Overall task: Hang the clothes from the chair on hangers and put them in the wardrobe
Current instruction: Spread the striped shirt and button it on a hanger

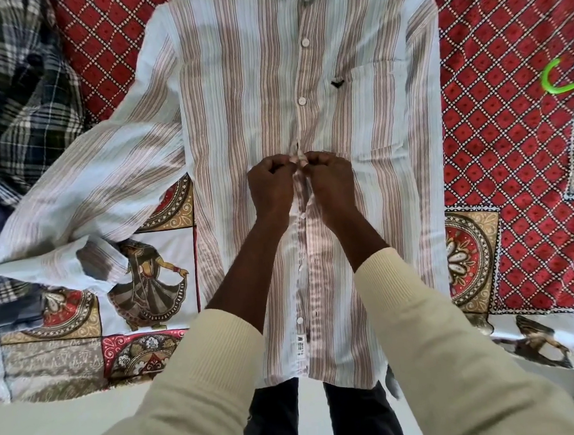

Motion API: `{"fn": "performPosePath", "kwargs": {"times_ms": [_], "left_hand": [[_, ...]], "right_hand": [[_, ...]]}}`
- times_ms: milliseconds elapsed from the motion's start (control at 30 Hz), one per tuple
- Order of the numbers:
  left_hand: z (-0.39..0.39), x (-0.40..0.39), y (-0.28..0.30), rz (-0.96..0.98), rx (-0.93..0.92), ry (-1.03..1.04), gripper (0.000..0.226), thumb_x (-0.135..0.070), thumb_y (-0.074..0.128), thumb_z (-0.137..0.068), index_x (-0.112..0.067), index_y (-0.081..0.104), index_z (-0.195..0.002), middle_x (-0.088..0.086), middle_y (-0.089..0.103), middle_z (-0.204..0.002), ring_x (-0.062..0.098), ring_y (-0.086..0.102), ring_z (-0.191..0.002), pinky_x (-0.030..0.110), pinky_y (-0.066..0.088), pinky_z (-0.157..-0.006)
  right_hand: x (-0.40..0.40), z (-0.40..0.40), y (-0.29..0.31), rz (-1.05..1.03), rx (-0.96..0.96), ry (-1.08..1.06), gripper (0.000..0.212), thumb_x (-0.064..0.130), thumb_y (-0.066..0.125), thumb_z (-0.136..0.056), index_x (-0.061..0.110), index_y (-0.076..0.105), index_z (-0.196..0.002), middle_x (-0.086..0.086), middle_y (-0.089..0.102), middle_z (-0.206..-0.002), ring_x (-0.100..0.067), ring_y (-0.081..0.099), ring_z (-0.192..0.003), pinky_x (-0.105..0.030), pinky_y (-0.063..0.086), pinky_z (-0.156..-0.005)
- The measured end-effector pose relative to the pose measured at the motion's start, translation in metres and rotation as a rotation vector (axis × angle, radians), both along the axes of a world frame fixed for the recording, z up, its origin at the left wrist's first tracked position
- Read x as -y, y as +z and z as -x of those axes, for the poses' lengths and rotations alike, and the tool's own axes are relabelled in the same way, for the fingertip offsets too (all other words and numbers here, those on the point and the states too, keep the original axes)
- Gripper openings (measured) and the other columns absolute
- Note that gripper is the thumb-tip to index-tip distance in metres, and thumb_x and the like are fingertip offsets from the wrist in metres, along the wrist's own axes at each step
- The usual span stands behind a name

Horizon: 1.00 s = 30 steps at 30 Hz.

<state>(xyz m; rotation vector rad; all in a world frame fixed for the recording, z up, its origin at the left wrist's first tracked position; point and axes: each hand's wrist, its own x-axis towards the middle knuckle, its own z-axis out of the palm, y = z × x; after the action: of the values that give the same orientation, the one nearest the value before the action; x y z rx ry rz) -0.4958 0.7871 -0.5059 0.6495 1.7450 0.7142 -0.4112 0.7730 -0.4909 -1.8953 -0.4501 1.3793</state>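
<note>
1. Evidently the shirt (253, 117) lies flat, front up, on the bedspread (507, 62), so the placket stays straight and both hands can work it.
2. The left hand (271, 187) and right hand (331, 183) meet knuckle to knuckle at the placket, fingers curled, each pinching one edge of the front; this looks like work on a button, though the button itself is hidden between them.
3. Above the grip the buttons (305, 42) appear fastened; below it the front gapes slightly, which suggests fastening proceeds downward.
4. Well right of the grip a green hanger (556, 82) waits at the frame edge, probably for this shirt.
5. Far left of the grip a plaid garment (10, 84) lies bunched, likely next.
</note>
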Motion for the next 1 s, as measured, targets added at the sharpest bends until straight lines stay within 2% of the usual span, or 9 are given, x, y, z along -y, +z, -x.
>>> {"fn": "performPosePath", "kwargs": {"times_ms": [233, 433, 500, 600, 700, 800, 833, 900, 1000], "left_hand": [[0.003, 0.001, 0.001, 0.017, 0.011, -0.058, 0.006, -0.015, 0.069, -0.088, -0.014, 0.072, -0.082, -0.006, 0.065, -0.063, 0.009, 0.059, -0.056, 0.029, 0.049, -0.059], [0.0, 0.002, 0.002, 0.008, 0.001, -0.027, 0.012, -0.014, 0.069, -0.088, -0.018, 0.071, -0.076, -0.001, 0.066, -0.065, 0.013, 0.059, -0.058, 0.032, 0.049, -0.06], [0.002, 0.001, 0.003, 0.015, 0.013, -0.022, 0.017, -0.015, 0.071, -0.087, -0.02, 0.07, -0.07, 0.0, 0.066, -0.062, 0.014, 0.06, -0.059, 0.033, 0.051, -0.06], [0.006, -0.001, 0.007, 0.057, 0.118, -0.009, 0.013, -0.011, 0.073, -0.085, -0.012, 0.071, -0.072, 0.008, 0.066, -0.062, 0.018, 0.06, -0.057, 0.029, 0.05, -0.055], [0.009, -0.005, 0.01, 0.105, 0.2, 0.005, 0.01, -0.005, 0.071, -0.086, -0.009, 0.07, -0.076, 0.013, 0.07, -0.07, 0.02, 0.066, -0.06, 0.029, 0.054, -0.057], [0.01, -0.007, 0.014, 0.13, 0.234, -0.004, 0.013, 0.001, 0.064, -0.088, -0.006, 0.069, -0.079, 0.016, 0.071, -0.075, 0.021, 0.068, -0.059, 0.026, 0.054, -0.053], [0.01, -0.008, 0.015, 0.133, 0.242, -0.008, 0.014, 0.003, 0.062, -0.089, -0.006, 0.068, -0.08, 0.016, 0.07, -0.074, 0.021, 0.068, -0.059, 0.026, 0.054, -0.053], [0.013, -0.008, 0.012, 0.139, 0.244, -0.012, 0.013, 0.003, 0.059, -0.09, -0.004, 0.068, -0.083, 0.013, 0.07, -0.072, 0.021, 0.068, -0.06, 0.029, 0.056, -0.057], [0.015, -0.009, 0.011, 0.137, 0.267, -0.03, 0.01, -0.008, 0.065, -0.09, -0.002, 0.07, -0.083, 0.014, 0.071, -0.073, 0.023, 0.068, -0.064, 0.033, 0.058, -0.065]], "right_hand": [[0.001, 0.002, -0.002, 0.013, -0.099, -0.107, 0.012, 0.003, 0.066, -0.086, 0.01, 0.074, -0.09, -0.006, 0.074, -0.084, -0.021, 0.073, -0.084, -0.036, 0.058, -0.083], [0.001, -0.001, 0.002, 0.029, -0.139, -0.131, 0.009, 0.006, 0.066, -0.084, 0.008, 0.07, -0.077, -0.005, 0.067, -0.07, -0.014, 0.062, -0.063, -0.027, 0.049, -0.06], [0.0, -0.004, 0.004, 0.067, -0.156, -0.155, 0.008, 0.007, 0.061, -0.084, 0.003, 0.066, -0.079, -0.012, 0.057, -0.07, -0.015, 0.051, -0.057, -0.025, 0.042, -0.052], [-0.002, -0.007, 0.004, 0.08, -0.178, -0.178, 0.01, 0.004, 0.059, -0.081, -0.001, 0.066, -0.086, -0.018, 0.054, -0.073, -0.015, 0.047, -0.053, -0.022, 0.037, -0.045], [-0.003, -0.003, -0.002, 0.068, -0.116, -0.173, 0.022, 0.008, 0.063, -0.072, -0.013, 0.063, -0.08, -0.022, 0.054, -0.071, -0.024, 0.049, -0.059, -0.029, 0.038, -0.051], [-0.002, 0.001, -0.008, 0.014, -0.029, -0.124, 0.029, 0.015, 0.069, -0.066, -0.012, 0.059, -0.071, -0.032, 0.056, -0.067, -0.028, 0.052, -0.06, -0.042, 0.043, -0.056], [-0.001, 0.002, -0.009, -0.007, -0.005, -0.102, 0.028, 0.015, 0.07, -0.065, -0.01, 0.057, -0.065, -0.03, 0.055, -0.063, -0.027, 0.05, -0.057, -0.043, 0.044, -0.055], [-0.002, 0.004, -0.008, -0.031, 0.063, -0.069, 0.026, 0.01, 0.069, -0.065, 0.003, 0.05, -0.05, -0.011, 0.047, -0.05, -0.019, 0.042, -0.05, -0.036, 0.039, -0.052], [-0.004, 0.005, -0.012, -0.051, 0.135, -0.014, 0.043, 0.006, 0.068, -0.07, 0.021, 0.043, -0.039, 0.014, 0.037, -0.04, -0.006, 0.033, -0.041, -0.028, 0.034, -0.051]]}}
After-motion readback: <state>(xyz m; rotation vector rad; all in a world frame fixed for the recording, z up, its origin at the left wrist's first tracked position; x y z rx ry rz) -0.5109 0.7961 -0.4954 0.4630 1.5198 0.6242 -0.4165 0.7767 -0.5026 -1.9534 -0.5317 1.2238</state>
